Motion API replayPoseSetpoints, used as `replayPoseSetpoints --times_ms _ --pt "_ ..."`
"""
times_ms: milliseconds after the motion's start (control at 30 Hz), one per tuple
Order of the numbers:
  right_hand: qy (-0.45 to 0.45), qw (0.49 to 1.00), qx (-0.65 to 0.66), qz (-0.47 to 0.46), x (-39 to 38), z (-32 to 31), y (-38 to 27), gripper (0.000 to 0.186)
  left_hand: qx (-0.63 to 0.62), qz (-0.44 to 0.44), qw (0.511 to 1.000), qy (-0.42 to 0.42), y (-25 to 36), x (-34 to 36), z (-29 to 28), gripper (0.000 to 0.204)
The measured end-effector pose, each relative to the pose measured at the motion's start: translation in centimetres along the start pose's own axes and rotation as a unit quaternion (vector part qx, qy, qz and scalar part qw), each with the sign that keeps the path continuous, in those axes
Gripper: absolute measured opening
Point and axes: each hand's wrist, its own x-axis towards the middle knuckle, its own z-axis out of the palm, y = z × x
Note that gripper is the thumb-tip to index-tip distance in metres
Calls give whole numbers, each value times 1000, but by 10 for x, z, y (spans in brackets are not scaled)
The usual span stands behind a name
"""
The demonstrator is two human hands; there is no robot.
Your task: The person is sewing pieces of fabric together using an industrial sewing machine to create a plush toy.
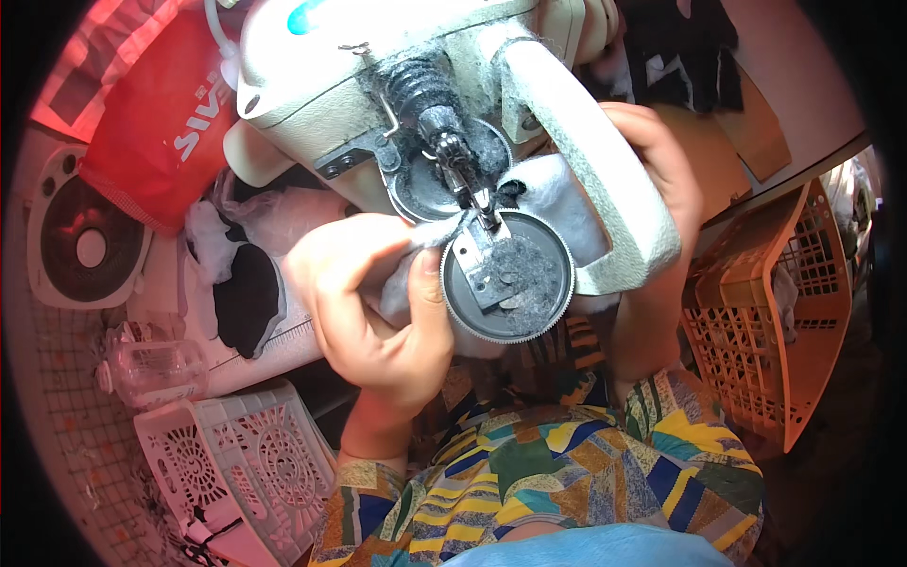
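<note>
A cream fur sewing machine [316, 90] fills the upper middle, its needle area and discs coated with grey lint. Light grey fluffy fabric [551, 194] runs between its toothed front disc [539, 269] and the rear disc [413, 194], below the needle. My left hand [364, 302] pinches the fabric's left part between thumb and fingers, the thumb right beside the front disc's rim. On the other side, my right hand [669, 175] reaches around behind the machine's curved arm [590, 156], close to the fabric. That arm hides most of its fingers, so its grip does not show.
Black and white fabric pieces [248, 298] lie on the left, near a clear plastic bottle [156, 367] and a round-faced speaker or fan [90, 236]. A red bag [156, 132] stands behind. Plastic baskets, white [241, 463] and orange [746, 331], flank me. Dark cloth [685, 52] lies at the far right.
</note>
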Motion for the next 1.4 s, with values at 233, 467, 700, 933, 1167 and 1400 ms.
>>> replayPoseSetpoints --times_ms 233,467,700,933,1167,1400 --pt "281 946 -2 -162 -82 37 -32 32 19 -25 994 -105 -3 -13 -11 17" --pt "146 914 -345 -157 -103 83 -32 25 -117 -146 964 -190 29 -13 -30 11" --pt "-48 962 -230 -143 -85 42 -51 21 -196 -158 966 -50 -3 -6 7 20" --pt "-41 964 -183 -190 -83 60 -55 20 82 63 995 -14 -13 10 9 24" --pt "-15 969 -139 -202 -88 71 -61 15 12 69 995 -67 7 15 -19 16" --pt "-18 975 -92 -200 -89 81 -57 16 -238 -166 948 -133 -8 23 -19 8"
